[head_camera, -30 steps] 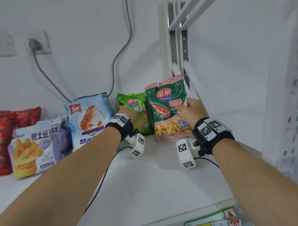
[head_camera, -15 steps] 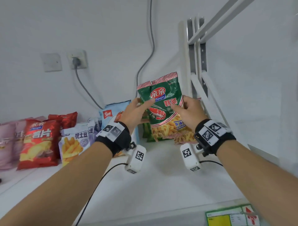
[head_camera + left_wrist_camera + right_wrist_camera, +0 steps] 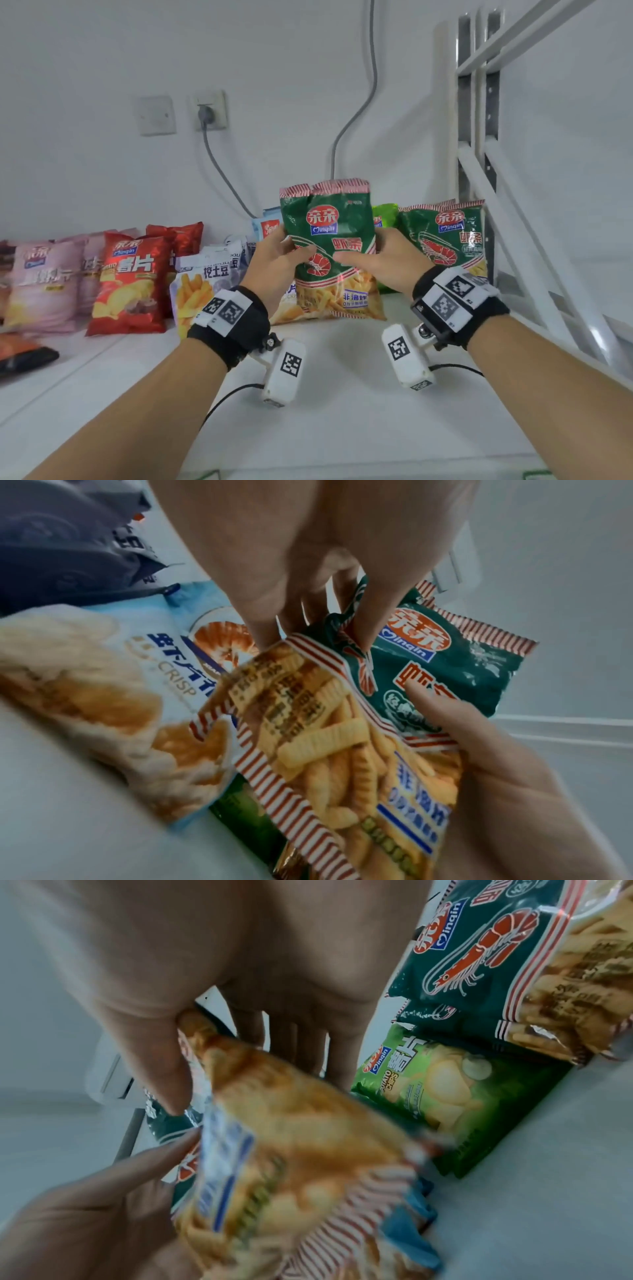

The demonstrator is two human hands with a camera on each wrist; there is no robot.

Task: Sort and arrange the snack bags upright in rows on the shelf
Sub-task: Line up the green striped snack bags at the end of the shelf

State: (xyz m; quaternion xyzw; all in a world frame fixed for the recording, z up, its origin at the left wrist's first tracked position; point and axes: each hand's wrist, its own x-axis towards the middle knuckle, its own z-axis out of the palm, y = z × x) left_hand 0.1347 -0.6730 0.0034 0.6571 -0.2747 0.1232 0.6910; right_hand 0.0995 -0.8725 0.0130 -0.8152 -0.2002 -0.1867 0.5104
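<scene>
Both hands hold a green shrimp-stick bag (image 3: 330, 250) upright above the white shelf (image 3: 342, 394). My left hand (image 3: 274, 260) grips its left edge, thumb on the front, and my right hand (image 3: 380, 260) grips its right edge the same way. In the left wrist view my left hand (image 3: 308, 610) pinches the green shrimp-stick bag (image 3: 394, 696); in the right wrist view my right hand (image 3: 246, 1031) clamps the blurred bag (image 3: 291, 1137). A second identical green bag (image 3: 448, 236) stands at the right by the shelf post, and a light-green chips bag (image 3: 385, 214) stands behind.
Left of the hands stand a blue shrimp-crisp bag (image 3: 269, 222), a white-purple fries bag (image 3: 202, 284), red chips bags (image 3: 132, 284) and pink bags (image 3: 44, 284). A dark orange bag (image 3: 20, 353) lies flat at far left. White metal shelf brackets (image 3: 507, 205) rise on the right.
The green bag was lifted away from the back right spot and brought forward and left, held in both hands. A second identical bag now shows where it stood. The view panned left.
</scene>
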